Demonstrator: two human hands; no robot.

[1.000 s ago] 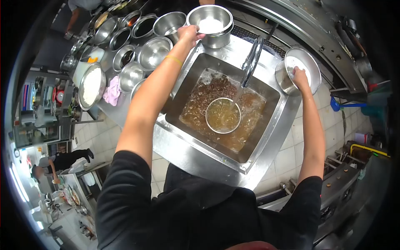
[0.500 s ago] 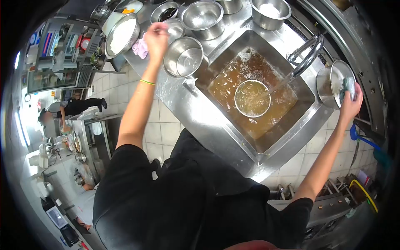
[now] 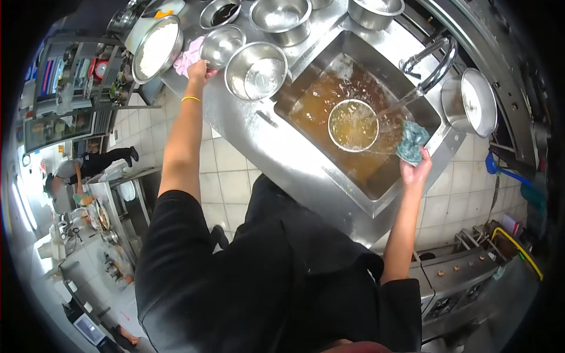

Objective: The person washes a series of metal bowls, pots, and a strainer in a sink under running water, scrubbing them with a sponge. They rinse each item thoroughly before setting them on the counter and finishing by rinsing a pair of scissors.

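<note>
My left hand (image 3: pixel 199 70) is closed on the near rim of a small metal bowl (image 3: pixel 222 46), beside a crumpled pink cloth (image 3: pixel 188 57). To the right of that bowl stands a deeper steel pot (image 3: pixel 256 70). My right hand (image 3: pixel 415 169) grips a wet green scouring pad (image 3: pixel 412 142) above the right side of the sink (image 3: pixel 376 203). Brownish, foamy water (image 3: pixel 318 112) partly fills the sink. Water runs from the faucet (image 3: pixel 435 76) into a round container (image 3: pixel 353 125) sitting in that water.
A bowl of white rice-like food (image 3: pixel 158 50) stands at the left edge of the counter. Behind are a bowl with dark contents (image 3: pixel 220 13) and steel pots (image 3: pixel 281 20). A large pot (image 3: pixel 469 103) sits right of the sink. Another person (image 3: pixel 88 167) works far left.
My right hand has come from the large pot on the right to over the sink with the scouring pad. My left hand has moved nearer, and the small bowl has shifted left and nearer with it.
</note>
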